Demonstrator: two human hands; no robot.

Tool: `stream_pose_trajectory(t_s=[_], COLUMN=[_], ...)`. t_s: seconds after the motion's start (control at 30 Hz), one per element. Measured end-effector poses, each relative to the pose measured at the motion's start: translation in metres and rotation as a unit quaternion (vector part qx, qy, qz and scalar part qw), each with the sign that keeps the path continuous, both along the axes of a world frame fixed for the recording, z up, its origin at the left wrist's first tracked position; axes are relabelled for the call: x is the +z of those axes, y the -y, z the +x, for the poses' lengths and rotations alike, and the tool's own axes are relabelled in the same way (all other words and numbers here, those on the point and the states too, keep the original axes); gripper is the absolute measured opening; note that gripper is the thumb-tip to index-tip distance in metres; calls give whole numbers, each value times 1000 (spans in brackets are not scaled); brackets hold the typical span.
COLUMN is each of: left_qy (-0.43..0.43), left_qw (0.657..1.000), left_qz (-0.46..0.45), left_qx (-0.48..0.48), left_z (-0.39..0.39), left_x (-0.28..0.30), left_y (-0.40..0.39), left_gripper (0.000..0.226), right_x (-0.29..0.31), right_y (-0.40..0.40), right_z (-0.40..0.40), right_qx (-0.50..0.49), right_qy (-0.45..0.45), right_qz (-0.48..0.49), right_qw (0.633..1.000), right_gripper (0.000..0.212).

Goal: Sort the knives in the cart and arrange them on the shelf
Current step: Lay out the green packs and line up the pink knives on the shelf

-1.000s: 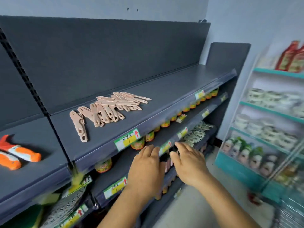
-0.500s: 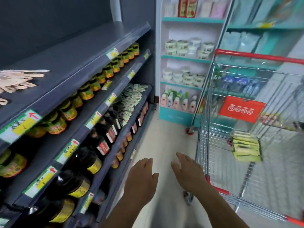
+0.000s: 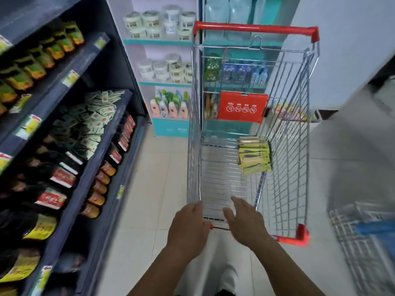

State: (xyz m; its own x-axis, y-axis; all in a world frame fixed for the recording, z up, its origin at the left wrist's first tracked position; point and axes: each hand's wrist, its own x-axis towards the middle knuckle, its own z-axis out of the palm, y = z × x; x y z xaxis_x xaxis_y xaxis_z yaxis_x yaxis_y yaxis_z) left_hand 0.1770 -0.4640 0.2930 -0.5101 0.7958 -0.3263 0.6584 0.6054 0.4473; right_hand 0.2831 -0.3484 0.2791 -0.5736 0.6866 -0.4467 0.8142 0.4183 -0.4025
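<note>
Head view: left hand (image 3: pixel 188 226) and right hand (image 3: pixel 245 224) unclenched above cart (image 3: pixel 286 159); knife packs (image 3: pixel 254 158) crosswise.

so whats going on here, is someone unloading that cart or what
A person stands at a wire shopping cart in a shop aisle, both arms stretched toward its near end. The left hand and right hand are open and hold nothing. A stack of yellow-green knife packs lies in the cart, on the right side toward the far end, not yet picked up. The dark shelf on the left carries bottles and sachets.
</note>
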Motion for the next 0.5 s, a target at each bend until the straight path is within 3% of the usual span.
stream_pose_trajectory(t_s=[0.23,0.5], left_qy=[3,-14], left_qw=[999,994], left_qz=[-33,-27], left_qx=[-38,-102], left_z=[14,-34], left_x=[-19,-25], left_y=[-73,-148], left_gripper=[54,59], right_x=[-17,-29], right_y=[-66,-120], right_z=[26,-1], right_qx=[-48,-128], right_qy=[4,-16], right_qz=[-11,-25], right_qw=[999,991], right_gripper=[54,55])
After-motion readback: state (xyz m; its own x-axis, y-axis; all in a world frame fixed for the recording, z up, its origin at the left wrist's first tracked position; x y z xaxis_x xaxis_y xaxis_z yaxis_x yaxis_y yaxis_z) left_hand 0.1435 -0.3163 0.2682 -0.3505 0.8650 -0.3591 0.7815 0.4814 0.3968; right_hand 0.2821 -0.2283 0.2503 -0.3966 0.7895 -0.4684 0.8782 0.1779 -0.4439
